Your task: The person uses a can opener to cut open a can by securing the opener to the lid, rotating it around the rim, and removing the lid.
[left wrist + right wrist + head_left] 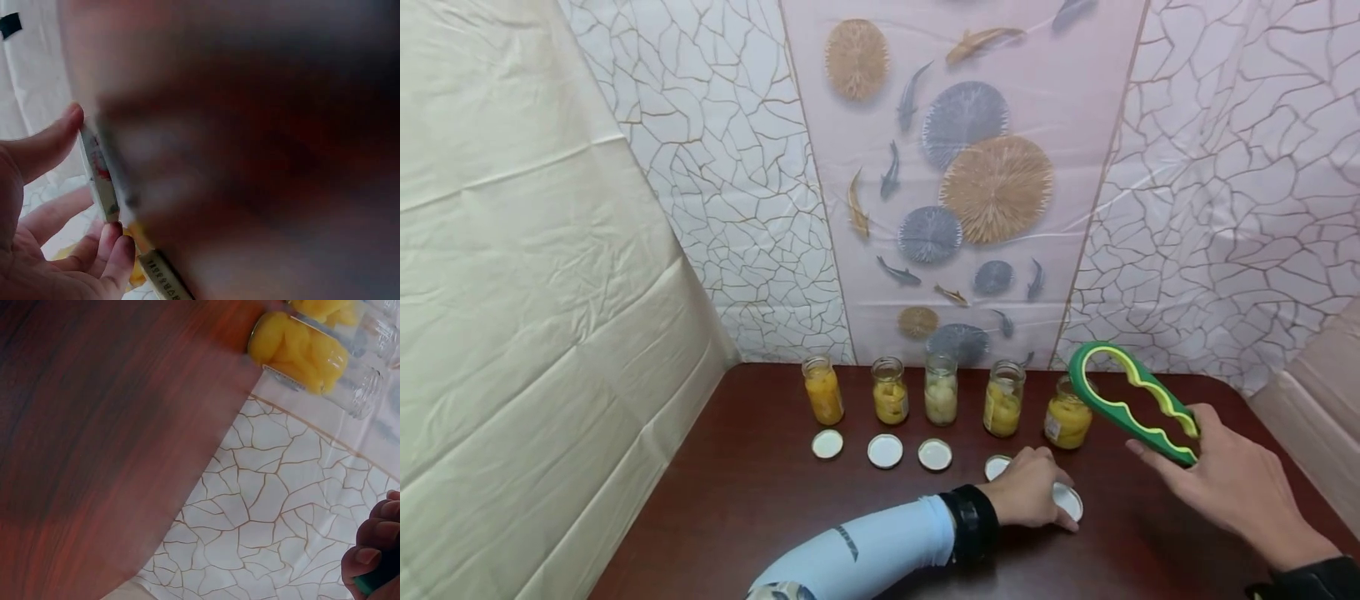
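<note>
My left hand [1028, 489] is low over the right part of the table and pinches a white-lined jar lid [1067, 502] between thumb and fingers. In the left wrist view that lid [100, 175] appears edge-on, thumb at one rim and fingertips at the other. Another lid [997, 467] lies beside the left hand, partly covered by it. My right hand [1243, 483] grips the handle end of a green jar opener [1142, 432], its wavy yellow-green inner edge showing, raised over the table's right side. Behind the hands stands an uncapped jar of yellow fruit [1067, 421], partly behind the opener's loop.
Several open glass jars line the table's back edge, among them an orange-filled jar [823, 396] and a pale-filled jar [941, 398]. Loose lids lie before them, including a left lid [827, 444] and a middle lid [885, 451]. A patterned cloth [760, 208] hangs behind the dark table [737, 500].
</note>
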{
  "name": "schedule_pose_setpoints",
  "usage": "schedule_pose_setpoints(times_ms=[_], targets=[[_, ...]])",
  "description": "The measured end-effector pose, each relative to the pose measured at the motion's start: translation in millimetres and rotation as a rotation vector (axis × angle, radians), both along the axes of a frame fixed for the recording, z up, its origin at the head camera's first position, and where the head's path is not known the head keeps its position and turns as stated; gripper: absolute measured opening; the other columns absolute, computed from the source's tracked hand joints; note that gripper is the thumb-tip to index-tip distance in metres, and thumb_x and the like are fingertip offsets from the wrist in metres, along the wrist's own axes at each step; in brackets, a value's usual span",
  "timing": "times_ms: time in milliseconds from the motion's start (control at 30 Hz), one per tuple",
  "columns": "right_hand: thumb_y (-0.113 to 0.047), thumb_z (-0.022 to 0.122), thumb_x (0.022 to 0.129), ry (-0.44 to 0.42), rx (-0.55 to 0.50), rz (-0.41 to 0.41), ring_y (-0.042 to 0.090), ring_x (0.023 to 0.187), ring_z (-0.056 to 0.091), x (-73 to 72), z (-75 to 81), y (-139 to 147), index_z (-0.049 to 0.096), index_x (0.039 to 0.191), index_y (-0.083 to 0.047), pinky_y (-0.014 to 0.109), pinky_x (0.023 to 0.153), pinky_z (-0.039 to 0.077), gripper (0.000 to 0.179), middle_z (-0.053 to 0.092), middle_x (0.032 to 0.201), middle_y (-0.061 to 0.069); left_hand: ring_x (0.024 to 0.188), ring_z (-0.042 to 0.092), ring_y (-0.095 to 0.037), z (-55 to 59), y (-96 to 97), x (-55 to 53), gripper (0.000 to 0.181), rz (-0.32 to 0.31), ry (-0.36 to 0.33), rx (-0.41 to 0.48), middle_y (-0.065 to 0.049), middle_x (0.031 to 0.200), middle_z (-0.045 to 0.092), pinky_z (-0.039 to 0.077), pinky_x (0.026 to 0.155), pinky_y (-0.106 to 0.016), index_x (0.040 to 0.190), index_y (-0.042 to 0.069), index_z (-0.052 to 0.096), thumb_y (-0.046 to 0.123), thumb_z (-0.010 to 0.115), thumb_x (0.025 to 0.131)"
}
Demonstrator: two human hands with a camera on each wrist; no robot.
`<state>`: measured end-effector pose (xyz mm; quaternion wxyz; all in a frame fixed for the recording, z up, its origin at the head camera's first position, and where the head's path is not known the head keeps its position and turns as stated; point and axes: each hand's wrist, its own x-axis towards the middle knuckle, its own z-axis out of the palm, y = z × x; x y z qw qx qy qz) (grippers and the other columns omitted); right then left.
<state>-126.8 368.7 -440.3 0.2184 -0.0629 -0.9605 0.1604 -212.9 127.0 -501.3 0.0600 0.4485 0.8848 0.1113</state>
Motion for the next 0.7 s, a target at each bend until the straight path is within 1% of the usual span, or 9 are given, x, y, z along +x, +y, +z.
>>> schedule_pose_setpoints(times_ms=[100, 200, 267, 367, 500, 600, 700], targets=[[-0.063, 0.086, 0.081, 0.007, -0.001, -0.003, 0.017, 0.058, 0.048, 0.3, 0.4, -1, 0.052, 0.117, -0.001, 0.032, 0.051, 0.031, 0.079, 0.055, 0.066, 0.003, 0.096, 0.054, 0.003, -0.6, 6.4, -3.3, 0.05, 0.007, 0.021, -0.022, 0.022, 0.11, 0.077, 0.039, 0.086, -0.01, 0.127, 0.032, 0.079, 0.058, 0.086, 0.086], [-0.062, 0.087, 0.081, 0.015, -0.001, -0.004, 0.017, 0.058, 0.047, 1.2, 0.9, -2, 0.052, 0.117, 0.0, 0.032, 0.051, 0.031, 0.08, 0.054, 0.066, 0.004, 0.094, 0.052, 0.002, -0.7, 12.2, -4.3, 0.052, 0.018, 0.035, -0.05, 0.022, 0.11, 0.077, 0.039, 0.085, -0.011, 0.131, 0.033, 0.077, 0.061, 0.083, 0.087], [-0.061, 0.087, 0.081, 0.018, -0.004, -0.003, 0.017, 0.058, 0.046, 1.8, 0.7, -3, 0.052, 0.117, 0.0, 0.032, 0.051, 0.031, 0.08, 0.054, 0.066, 0.004, 0.093, 0.05, 0.0, -1.5, 16.4, -4.5, 0.053, 0.031, 0.041, -0.071, 0.022, 0.11, 0.077, 0.038, 0.083, -0.013, 0.133, 0.036, 0.075, 0.063, 0.081, 0.088], [-0.061, 0.086, 0.081, 0.017, -0.005, 0.001, 0.017, 0.057, 0.046, 2.0, 0.6, -2, 0.051, 0.118, 0.0, 0.032, 0.05, 0.031, 0.08, 0.053, 0.066, 0.003, 0.096, 0.048, -0.003, -0.5, 23.0, -4.4, 0.055, 0.062, 0.011, -0.121, 0.022, 0.12, 0.072, 0.038, 0.083, -0.017, 0.139, 0.043, 0.069, 0.065, 0.077, 0.09], [-0.062, 0.086, 0.082, 0.023, -0.001, 0.01, 0.016, 0.056, 0.045, 1.3, 0.8, -2, 0.052, 0.118, -0.002, 0.032, 0.05, 0.03, 0.077, 0.051, 0.064, 0.002, 0.109, 0.048, -0.006, 4.8, 31.1, -1.9, 0.056, 0.094, 0.007, -0.217, 0.017, 0.136, 0.06, 0.039, 0.09, -0.021, 0.147, 0.052, 0.056, 0.066, 0.07, 0.095], [-0.062, 0.084, 0.083, 0.019, 0.008, 0.016, 0.016, 0.055, 0.043, 0.6, 0.8, -4, 0.051, 0.118, -0.002, 0.032, 0.049, 0.03, 0.076, 0.048, 0.063, 0.002, 0.115, 0.048, -0.007, 8.3, 33.7, 1.8, 0.055, 0.089, 0.042, -0.273, 0.015, 0.141, 0.055, 0.041, 0.095, -0.023, 0.15, 0.055, 0.051, 0.067, 0.065, 0.098], [-0.063, 0.083, 0.084, 0.012, 0.016, 0.018, 0.017, 0.055, 0.042, 0.3, 0.3, -6, 0.05, 0.118, 0.0, 0.032, 0.049, 0.029, 0.078, 0.047, 0.064, 0.002, 0.115, 0.047, -0.008, 9.1, 33.7, 5.2, 0.055, 0.105, 0.029, -0.289, 0.014, 0.142, 0.053, 0.042, 0.096, -0.024, 0.15, 0.056, 0.05, 0.066, 0.064, 0.099]])
